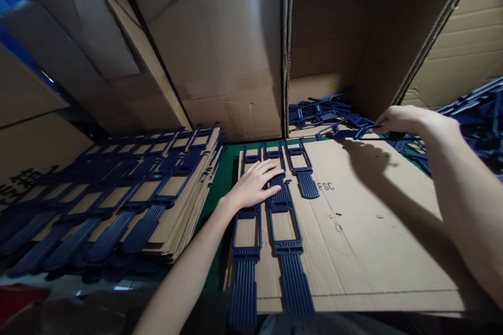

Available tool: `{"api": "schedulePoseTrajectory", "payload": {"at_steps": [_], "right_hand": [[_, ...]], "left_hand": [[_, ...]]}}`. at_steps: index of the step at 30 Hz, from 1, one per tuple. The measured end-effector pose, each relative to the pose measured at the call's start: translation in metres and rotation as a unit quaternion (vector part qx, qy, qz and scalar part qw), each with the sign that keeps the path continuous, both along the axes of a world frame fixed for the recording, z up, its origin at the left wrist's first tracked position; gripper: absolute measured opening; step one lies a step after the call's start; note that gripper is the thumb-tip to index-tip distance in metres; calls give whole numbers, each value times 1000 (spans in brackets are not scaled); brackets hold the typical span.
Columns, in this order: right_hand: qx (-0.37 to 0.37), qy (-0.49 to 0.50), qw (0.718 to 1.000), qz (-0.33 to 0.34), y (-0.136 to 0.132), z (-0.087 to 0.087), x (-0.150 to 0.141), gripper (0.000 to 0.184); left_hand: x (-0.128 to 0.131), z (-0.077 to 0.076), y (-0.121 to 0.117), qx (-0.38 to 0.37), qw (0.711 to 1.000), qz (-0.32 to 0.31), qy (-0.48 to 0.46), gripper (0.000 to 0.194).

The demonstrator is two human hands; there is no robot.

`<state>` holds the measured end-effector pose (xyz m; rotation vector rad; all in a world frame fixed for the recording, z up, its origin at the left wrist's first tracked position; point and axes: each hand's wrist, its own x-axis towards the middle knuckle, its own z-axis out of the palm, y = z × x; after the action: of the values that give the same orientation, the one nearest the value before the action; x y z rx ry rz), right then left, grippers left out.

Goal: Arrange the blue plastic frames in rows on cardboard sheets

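Observation:
My left hand [253,186] lies with fingers spread over dark blue plastic frames, each with a rectangular opening and a ribbed tongue. One such frame [288,243] runs from beneath my fingertips toward the near edge of a cardboard sheet [353,230]. To its left is a similar frame [246,256], partly under my palm. A shorter-looking frame [304,170] sits to the right of that hand. My right hand [401,119] reaches to the far side, its fingers pinched on the end of another blue plastic frame [359,132].
On the left stands a stack of cardboard sheets [188,214] covered with rows of blue frames [145,227]. A tall cardboard box [334,26] at the back holds a loose pile of frames [322,110]. More frames [479,120] are heaped at far right. Green surface [214,193] shows between the stacks.

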<state>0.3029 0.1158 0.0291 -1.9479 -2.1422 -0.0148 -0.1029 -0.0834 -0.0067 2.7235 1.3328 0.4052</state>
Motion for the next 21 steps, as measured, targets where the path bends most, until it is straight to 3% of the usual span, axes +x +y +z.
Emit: {"api": "schedulePoseTrajectory", "payload": {"at_steps": [3, 5, 8, 12, 14, 17, 18, 21], "right_hand": [[-152, 6, 988, 26, -4, 8, -8, 9], [-175, 36, 982, 63, -10, 15, -13, 13], [-170, 73, 977, 103, -23, 28, -21, 18], [-75, 190, 962, 179, -49, 46, -42, 33], [-40, 354, 908, 221, -61, 50, -58, 34], [-35, 568, 777, 270, -71, 48, -87, 31], [-40, 603, 748, 274, -73, 46, -97, 32], [-62, 638, 721, 263, -74, 37, -124, 31]], "left_hand": [[0, 0, 0, -2, 1000, -2, -8, 41], [0, 0, 0, -3, 1000, -3, -12, 41], [0, 1, 0, -3, 1000, -3, -11, 41], [1, 1, 0, -3, 1000, -1, -8, 42], [1, 1, -1, -5, 1000, 4, -7, 42], [1, 1, -1, -8, 1000, 15, -1, 42], [1, 2, -1, -7, 1000, 16, -1, 42], [1, 3, -1, -8, 1000, 7, -6, 43]]}}
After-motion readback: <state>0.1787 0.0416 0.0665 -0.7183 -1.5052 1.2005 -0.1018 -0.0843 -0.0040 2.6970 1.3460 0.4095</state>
